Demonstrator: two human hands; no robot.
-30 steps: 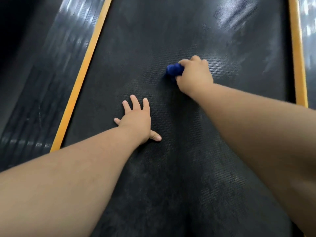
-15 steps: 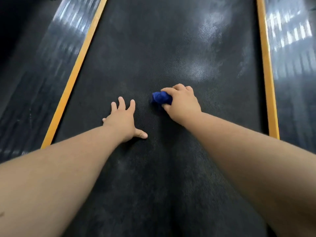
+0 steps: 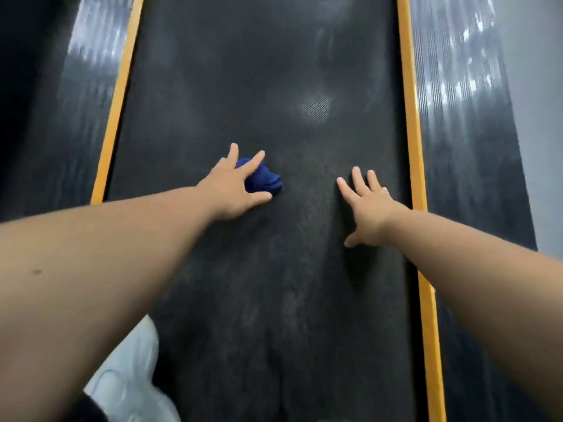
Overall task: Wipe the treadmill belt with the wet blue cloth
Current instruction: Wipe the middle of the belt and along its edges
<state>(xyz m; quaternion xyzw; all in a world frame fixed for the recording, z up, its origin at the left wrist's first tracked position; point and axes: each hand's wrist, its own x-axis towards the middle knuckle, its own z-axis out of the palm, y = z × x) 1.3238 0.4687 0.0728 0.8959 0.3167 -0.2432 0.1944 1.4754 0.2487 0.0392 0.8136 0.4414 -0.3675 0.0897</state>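
The crumpled wet blue cloth (image 3: 265,179) lies on the black textured treadmill belt (image 3: 274,71), left of its middle. My left hand (image 3: 234,190) rests on the cloth's left side, its fingers straight and spread over it and the thumb on the belt just below it. My right hand (image 3: 368,211) lies flat on the belt to the right, fingers spread, holding nothing, about a hand's width from the cloth. Pale smeared patches show on the belt beyond the hands.
Yellow strips border the belt on the left (image 3: 117,95) and right (image 3: 409,95). Outside them run ribbed dark side rails, left (image 3: 76,102) and right (image 3: 463,117). A white shoe (image 3: 131,382) stands at the belt's near left edge.
My right hand has let go of the blue cloth and moved right, flat onto the belt. My left hand has come onto the cloth. The view has shifted left and back.
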